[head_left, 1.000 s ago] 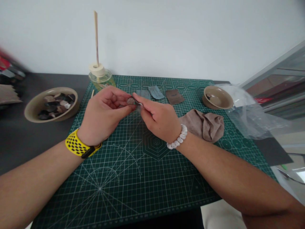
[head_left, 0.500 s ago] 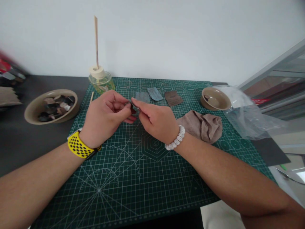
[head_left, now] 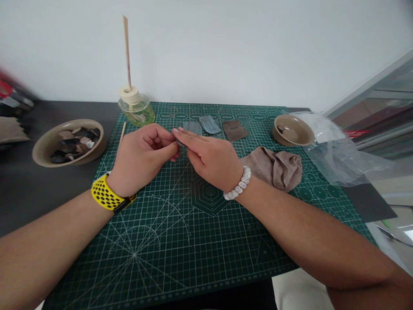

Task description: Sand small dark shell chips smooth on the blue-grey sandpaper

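My left hand (head_left: 137, 157), with a yellow watch strap on its wrist, is closed in a pinch above the cutting mat (head_left: 155, 254). A small dark piece is in its fingertips, mostly hidden. My right hand (head_left: 209, 161), wearing a beaded bracelet, meets it there, its fingers laid together over the tips of the left. Under the right fingers shows the edge of a thin dark grey piece (head_left: 181, 143), perhaps sandpaper. Beyond the hands lie two grey-blue sandpaper squares, one nearer (head_left: 192, 126) and one curled (head_left: 209, 124), and a brown square (head_left: 235, 130).
At the left stands a bowl (head_left: 37, 148) of dark, brown and whitish chunks. A reed diffuser (head_left: 137, 110) stands at the back left, near a thin wooden stick (head_left: 122, 133). On the right are a crumpled brown cloth (head_left: 274, 168), a second bowl (head_left: 295, 137) and a clear plastic bag (head_left: 345, 159).
The right fingers have shifted slightly up and left over the left fingertips, straightening out and covering more of the dark piece. The view has tilted slightly.
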The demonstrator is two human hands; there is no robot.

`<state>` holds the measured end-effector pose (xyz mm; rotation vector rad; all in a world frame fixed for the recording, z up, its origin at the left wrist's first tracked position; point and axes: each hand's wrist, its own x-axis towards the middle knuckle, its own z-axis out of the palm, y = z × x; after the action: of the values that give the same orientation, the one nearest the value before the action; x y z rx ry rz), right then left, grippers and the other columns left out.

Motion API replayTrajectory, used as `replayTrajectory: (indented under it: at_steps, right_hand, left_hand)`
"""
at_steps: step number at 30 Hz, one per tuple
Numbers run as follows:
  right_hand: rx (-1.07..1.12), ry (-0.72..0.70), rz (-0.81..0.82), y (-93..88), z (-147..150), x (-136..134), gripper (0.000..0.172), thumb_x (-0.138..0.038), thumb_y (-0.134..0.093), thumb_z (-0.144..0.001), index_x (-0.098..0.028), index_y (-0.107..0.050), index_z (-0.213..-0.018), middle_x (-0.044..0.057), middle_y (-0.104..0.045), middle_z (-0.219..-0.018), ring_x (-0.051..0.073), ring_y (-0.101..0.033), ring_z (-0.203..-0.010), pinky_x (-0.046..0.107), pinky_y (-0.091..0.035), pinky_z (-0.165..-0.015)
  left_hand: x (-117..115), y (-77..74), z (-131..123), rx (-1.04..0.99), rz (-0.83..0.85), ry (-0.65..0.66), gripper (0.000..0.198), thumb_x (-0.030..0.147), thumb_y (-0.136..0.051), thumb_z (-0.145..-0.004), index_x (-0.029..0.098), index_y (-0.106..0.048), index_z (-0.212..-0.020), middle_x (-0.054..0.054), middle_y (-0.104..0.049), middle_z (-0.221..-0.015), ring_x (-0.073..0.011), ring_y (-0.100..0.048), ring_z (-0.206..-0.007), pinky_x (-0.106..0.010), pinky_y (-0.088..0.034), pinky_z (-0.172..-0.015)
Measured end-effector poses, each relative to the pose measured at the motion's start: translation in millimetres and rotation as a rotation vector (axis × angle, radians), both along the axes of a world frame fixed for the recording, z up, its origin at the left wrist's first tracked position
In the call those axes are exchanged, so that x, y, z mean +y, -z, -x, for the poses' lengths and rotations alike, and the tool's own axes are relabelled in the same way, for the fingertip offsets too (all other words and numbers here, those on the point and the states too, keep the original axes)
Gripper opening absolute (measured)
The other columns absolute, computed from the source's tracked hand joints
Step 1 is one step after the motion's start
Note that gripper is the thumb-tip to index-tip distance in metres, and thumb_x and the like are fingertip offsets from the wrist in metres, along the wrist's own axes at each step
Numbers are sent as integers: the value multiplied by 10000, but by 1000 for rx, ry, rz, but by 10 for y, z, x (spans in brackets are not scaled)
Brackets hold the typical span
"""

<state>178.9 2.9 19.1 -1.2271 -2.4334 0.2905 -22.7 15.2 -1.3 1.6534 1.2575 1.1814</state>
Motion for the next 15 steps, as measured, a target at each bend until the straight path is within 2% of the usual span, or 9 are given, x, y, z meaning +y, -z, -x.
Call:
replayTrajectory:
  at_steps: [4,10,15]
  right_hand:
    - [-4,-6,-13,-5,-4,4,641,-51,-464,-1080,-241,-612,-1674,32,-611,-1697,190,-757,-1419,336,-636,-1163]
    - [-12,34,-32,-4,-15,10,634,-45,-468,-1077,-226,-625,-1663,39,-635,-1677,198,-754,-1425,322,-647,-1134]
    - [-9,-13,-19,-12,-9,-6,623,-54,-457,-1095,-220,-604,-1677,37,-605,-1705,195,-712,-1485,334,-631,-1169]
  left_hand:
    - [-17,-20,-39,-77,29,20,156,248,-881,-795,256,-725,-781,22,-777,-685,-183,-736,-587,-321,-617,-591]
    - [-34,-27,-42,-59,30,11,118,281,-854,-882,253,-742,-859,2,-783,-712,-214,-752,-626,-369,-632,-629]
    - [-13,9,-14,-35,10,30,125,195,-837,-843,260,-731,-833,14,-781,-715,-209,-756,-637,-346,-633,-630]
